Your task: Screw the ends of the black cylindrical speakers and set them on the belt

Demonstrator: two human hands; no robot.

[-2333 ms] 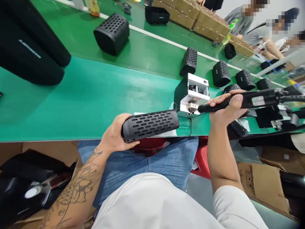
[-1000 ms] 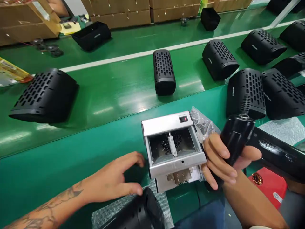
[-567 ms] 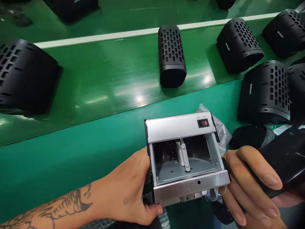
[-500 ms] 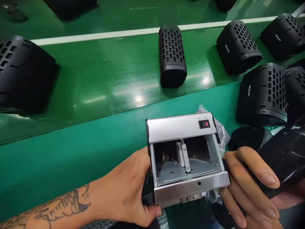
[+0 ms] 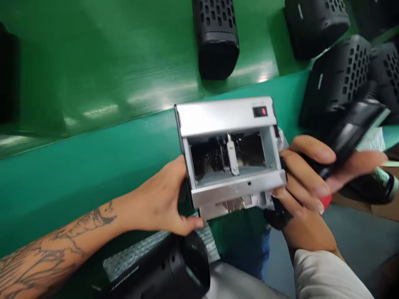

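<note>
A silver metal box [image 5: 224, 118] with a red switch and an open front sits at the near edge of the green bench. My left hand [image 5: 162, 203] grips its left side, thumb under the lower lip. My right hand [image 5: 307, 176] is closed round a black power screwdriver [image 5: 352, 128], and its fingertips press against the box's right side. A black perforated speaker housing [image 5: 156, 270] lies on bubble wrap just below my left wrist.
Several black perforated speaker housings stand on the green conveyor belt [image 5: 93, 62]: one [image 5: 216, 37] straight behind the box, others [image 5: 336, 79] at the right. My blue jeans and white sleeve [image 5: 324, 274] show at the bottom.
My left hand let go of the speaker housing, which now lies on the bubble wrap, and took the box's left side. Both hands have drawn the box nearer to the bench edge.
</note>
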